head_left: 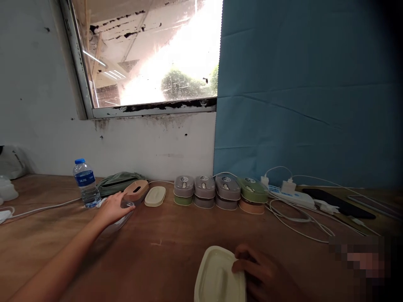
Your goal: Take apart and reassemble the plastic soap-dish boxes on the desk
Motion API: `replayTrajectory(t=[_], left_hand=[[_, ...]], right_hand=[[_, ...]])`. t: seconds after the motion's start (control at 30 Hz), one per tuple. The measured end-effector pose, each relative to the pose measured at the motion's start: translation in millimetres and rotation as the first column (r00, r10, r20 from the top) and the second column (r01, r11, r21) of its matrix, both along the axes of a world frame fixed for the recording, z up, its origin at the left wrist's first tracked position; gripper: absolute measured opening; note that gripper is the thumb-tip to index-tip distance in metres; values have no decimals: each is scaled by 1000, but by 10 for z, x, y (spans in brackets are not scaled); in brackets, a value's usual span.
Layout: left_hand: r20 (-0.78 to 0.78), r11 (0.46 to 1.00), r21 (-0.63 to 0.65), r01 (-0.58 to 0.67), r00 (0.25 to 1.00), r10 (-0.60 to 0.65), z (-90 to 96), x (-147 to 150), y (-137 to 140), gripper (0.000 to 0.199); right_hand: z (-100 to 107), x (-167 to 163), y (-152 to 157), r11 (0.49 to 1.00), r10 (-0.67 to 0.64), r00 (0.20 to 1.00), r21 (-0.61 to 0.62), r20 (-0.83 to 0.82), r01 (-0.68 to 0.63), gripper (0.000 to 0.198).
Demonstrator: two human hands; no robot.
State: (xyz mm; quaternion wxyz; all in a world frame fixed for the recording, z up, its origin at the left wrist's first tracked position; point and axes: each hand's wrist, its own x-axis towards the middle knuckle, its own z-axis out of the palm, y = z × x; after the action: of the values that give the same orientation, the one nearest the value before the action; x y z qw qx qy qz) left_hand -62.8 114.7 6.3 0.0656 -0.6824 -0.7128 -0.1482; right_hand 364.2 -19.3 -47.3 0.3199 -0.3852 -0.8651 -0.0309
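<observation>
Brown table, bottle label illegible, right grip clamping cream lid, left grip unclear

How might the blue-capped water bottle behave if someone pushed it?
The bottle would probably tip, standing tall on a narrow base. Once down, it might roll, as its body looks round. Its clear plastic wall seems thin, so squeezing could dent it.
</observation>
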Motion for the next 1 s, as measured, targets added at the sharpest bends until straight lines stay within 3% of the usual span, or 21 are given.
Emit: replayTrajectory(t=[0.13, 0.23, 0.4, 0.53, 0.63, 0.73, 0.83, 0.93, 1.0], left_hand=[[-7, 994, -3, -114, 993, 114, -233, -114, -303, 63], [8, 993, 26, -119, 993, 119, -352, -117, -412, 56], [-8, 982, 164, -95, 995, 98, -353, -20, -498, 48], [-50, 929, 366, -56, 996, 80, -314, 187, -619, 36], [-70, 889, 454, 49, 997, -20, -333, 456, -752, 31], [-49, 862, 442, 250, 966, -255, -347, 796, -952, 28], [-16, 770, 351, 532, 826, -563, -308, 1173, -1230, 26], [20, 571, 236, 786, 584, -812, -263, 1549, -1488, 32], [46, 460, 209, 863, 461, -886, -271, 1765, -1585, 39]], right_hand=[[22, -2, -13, 1000, 4, 1000, -15, 27, -3, 29], [33, 4, -23, 1000, -12, 999, -27, 53, 13, 29], [44, -3, -51, 1000, -12, 998, -26, 64, 13, 28], [45, -14, -45, 1000, -7, 999, -27, 44, 8, 28], [48, -17, -27, 999, 17, 999, -41, 48, -15, 28], [57, -22, -24, 1000, 17, 999, -21, 28, -16, 26], [62, -27, -35, 1000, 4, 1000, -15, -12, -4, 24], [57, -24, -41, 1000, -6, 999, -28, -35, 5, 24], [56, -21, -38, 1000, -14, 998, -25, -55, 13, 25]])
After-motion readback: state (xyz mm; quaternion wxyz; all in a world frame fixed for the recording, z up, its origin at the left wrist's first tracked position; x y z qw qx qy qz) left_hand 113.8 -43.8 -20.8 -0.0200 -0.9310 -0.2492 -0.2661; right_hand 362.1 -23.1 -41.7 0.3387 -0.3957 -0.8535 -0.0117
